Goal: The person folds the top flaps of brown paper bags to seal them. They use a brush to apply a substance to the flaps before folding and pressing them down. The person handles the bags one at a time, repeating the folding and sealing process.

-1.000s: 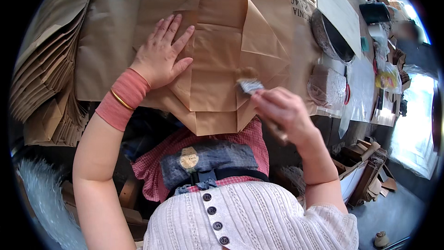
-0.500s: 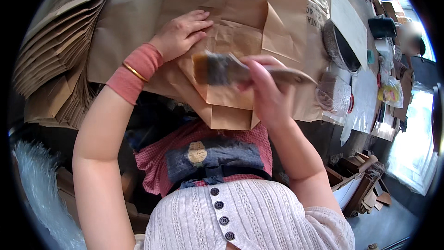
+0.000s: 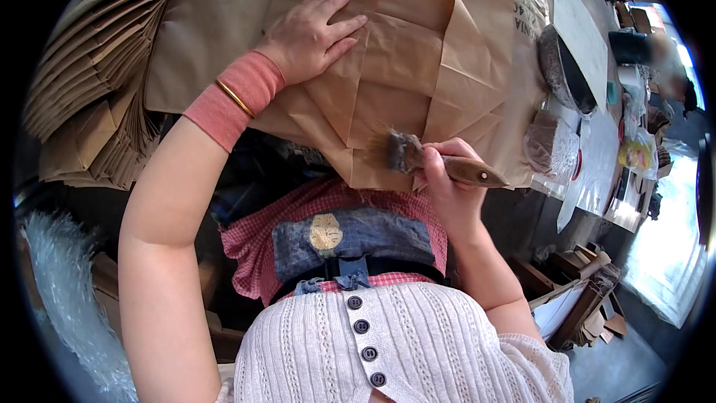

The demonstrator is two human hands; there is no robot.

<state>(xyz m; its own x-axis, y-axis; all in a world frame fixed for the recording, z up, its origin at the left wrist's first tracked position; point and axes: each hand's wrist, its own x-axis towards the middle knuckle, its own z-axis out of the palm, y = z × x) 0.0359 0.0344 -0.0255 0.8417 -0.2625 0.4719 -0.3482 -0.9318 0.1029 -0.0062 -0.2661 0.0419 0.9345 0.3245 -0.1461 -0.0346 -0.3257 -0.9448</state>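
A folded brown paper bag (image 3: 403,56) lies on more brown paper in front of me, its near end opened into flat folds. My left hand (image 3: 317,36) rests flat on its left part, fingers stretched out and a little apart. In my right hand (image 3: 453,179) is a wide paintbrush (image 3: 466,171) with a wooden handle, gripped between thumb and fingers. Its bristles point left and meet the bag's near flap, close to the table's front edge. Part of the paper around the brush looks darker, as if damp.
At the left stands a thick stack of folded brown paper bags (image 3: 97,78). On the right are a speckled bowl (image 3: 559,67), a plastic-wrapped block (image 3: 550,142) and a yellowish plastic bag (image 3: 640,151). A crate of cardboard scraps (image 3: 578,283) sits lower right. Clear plastic strands (image 3: 71,291) hang lower left.
The brush has come down and to the right, from above the bag's middle to its near flap. My left hand stays flat on the paper. More of the bag's surface looks darkened.
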